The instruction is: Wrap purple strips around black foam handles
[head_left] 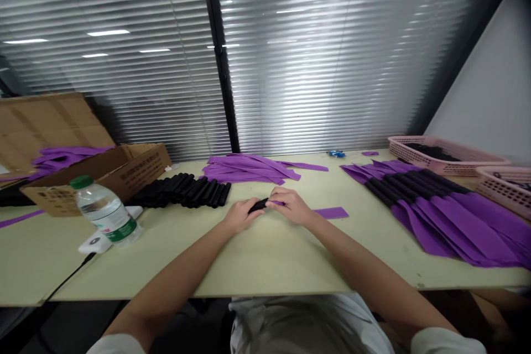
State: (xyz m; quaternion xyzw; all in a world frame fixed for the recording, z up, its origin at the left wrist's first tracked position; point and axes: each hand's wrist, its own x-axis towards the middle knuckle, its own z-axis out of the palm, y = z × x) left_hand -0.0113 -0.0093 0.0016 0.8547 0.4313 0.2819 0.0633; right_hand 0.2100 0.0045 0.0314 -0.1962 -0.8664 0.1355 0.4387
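Note:
My left hand [241, 214] is closed round a black ribbed foam grip [259, 206], held low over the table in front of me. At the grip's right end, my right hand [290, 206] pinches a purple strip [332, 213]; the strip's tail lies out to the right past my wrist. Whether the strip's end sits inside the grip is hidden by my fingers. Beyond my hands lies a pile of flat purple strips [244, 168]. To the left of it are rows of black ribbed grips [182, 189].
On the right lie several purple strips with black grips on them [452, 215], near pink baskets [448, 165]. At the left stand a water bottle [103, 210], a white device [94, 243] with a cable, and an open cardboard box [136, 168]. A blue item [336, 154] lies by the window blinds.

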